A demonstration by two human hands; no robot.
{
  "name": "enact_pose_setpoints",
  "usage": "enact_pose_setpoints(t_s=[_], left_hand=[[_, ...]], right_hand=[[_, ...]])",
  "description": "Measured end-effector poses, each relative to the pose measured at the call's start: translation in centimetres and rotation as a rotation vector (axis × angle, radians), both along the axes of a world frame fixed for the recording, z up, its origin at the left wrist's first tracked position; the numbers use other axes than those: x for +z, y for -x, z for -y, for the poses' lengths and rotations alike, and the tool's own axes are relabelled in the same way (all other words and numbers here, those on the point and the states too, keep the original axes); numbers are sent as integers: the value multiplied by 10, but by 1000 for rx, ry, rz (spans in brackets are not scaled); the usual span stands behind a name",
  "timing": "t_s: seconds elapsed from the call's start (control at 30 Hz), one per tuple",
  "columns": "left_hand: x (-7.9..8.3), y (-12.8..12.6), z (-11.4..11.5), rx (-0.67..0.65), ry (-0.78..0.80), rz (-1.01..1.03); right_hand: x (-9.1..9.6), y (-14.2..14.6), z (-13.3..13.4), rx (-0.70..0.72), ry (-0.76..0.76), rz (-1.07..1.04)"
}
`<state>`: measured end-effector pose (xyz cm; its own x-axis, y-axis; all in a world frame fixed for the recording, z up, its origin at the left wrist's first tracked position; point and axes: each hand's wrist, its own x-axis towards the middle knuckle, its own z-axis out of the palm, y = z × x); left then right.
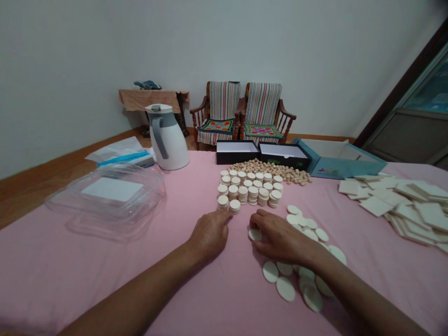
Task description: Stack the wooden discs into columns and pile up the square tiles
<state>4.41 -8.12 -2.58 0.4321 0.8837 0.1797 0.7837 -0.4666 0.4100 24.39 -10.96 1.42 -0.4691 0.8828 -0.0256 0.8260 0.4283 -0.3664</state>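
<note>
My left hand (209, 233) rests on the pink cloth with its fingers curled, the index finger reaching toward the nearest short stack of pale wooden discs (234, 206). My right hand (280, 237) lies palm down over loose flat discs (301, 270), its fingertips pressed on one disc (255, 234). Rows of stacked discs (250, 189) stand just beyond both hands. Behind them lies a heap of small wooden beads (269, 169).
A clear plastic lidded tray (108, 200) sits at the left, a white and grey jug (168, 137) behind it. Two black boxes (262, 153) and an open blue box (336, 161) stand at the back. Pale square tiles (406, 205) pile up at the right.
</note>
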Motion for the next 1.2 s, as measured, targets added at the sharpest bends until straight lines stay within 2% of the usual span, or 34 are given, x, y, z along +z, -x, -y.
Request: enact_pose_setpoints(t_s=[0.17,0.4,0.63,0.77,0.93,1.03,1.2], left_hand=[[1,0,0,1,-8,-15],[5,1,1,-16,30,4],[5,1,0,-2,49,16],[5,2,1,-19,23,14],[4,3,0,-26,15,22],[3,2,0,-16,18,28],[3,1,1,11,29,45]], right_hand=[[8,9,-23,-66,-163,-109],[-1,28,-53,-123,-310,-10],[-5,36,-60,-102,-293,75],[-1,36,-59,-104,-284,51],[10,17,-50,-189,-333,-18],[14,-7,-41,-223,-248,35],[10,-33,-22,-182,-31,191]])
